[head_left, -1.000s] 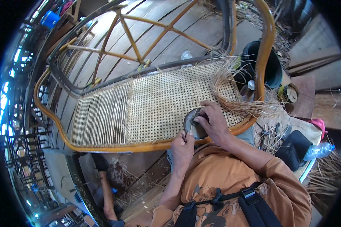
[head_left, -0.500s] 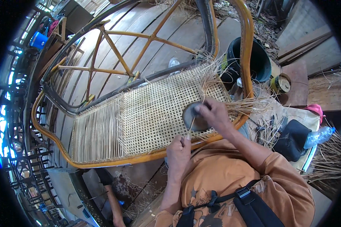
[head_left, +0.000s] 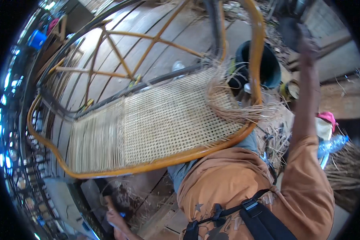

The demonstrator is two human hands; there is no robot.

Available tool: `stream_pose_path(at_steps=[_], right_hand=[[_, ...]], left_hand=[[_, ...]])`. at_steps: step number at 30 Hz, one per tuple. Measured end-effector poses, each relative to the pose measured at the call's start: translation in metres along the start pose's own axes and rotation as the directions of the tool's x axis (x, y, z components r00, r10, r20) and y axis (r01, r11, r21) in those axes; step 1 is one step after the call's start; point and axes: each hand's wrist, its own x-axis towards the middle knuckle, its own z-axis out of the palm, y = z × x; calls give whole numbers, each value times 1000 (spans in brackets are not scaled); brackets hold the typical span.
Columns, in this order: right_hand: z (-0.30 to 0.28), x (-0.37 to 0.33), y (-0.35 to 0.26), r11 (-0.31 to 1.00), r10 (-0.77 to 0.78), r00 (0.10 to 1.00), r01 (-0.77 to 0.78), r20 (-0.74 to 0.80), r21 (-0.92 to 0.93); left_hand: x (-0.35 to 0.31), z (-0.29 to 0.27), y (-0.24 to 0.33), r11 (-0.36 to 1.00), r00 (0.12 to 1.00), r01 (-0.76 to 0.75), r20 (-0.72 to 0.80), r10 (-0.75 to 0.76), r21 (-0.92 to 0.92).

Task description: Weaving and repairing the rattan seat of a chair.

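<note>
The dark round object (head_left: 290, 34) is seen against the right hand (head_left: 307, 47), stretched far to upper right; because of blur, whether it is pinched cannot be told. The left hand (head_left: 115, 219) is lowered at lower left, its grip also unclear. The woven cane panel (head_left: 168, 124) is placed before the lap, perhaps for easy reach. Inside the green bucket (head_left: 271, 64), only darkness is seen; the bottle (head_left: 333, 145) is see-through, its contents unclear.
</note>
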Motion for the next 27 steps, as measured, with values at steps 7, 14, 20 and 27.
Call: stream_pose_path(at_steps=[7,14,20,27], right_hand=[[-49,50,-214,687,354,498,-713,792,141],[-76,3,-356,306,254,305,-925,918,223],[-78,-15,-370,343,172,347,-898,922,274],[-74,-22,-382,338,137,200,-930,970,144]], left_hand=[[58,-83,163,527,980,-34,-132,-150,-849],[-69,-16,352,265,562,612,646,517,-745],[-82,17,334,295,511,700,745,429,-650],[-80,35,323,244,469,792,814,343,-560]])
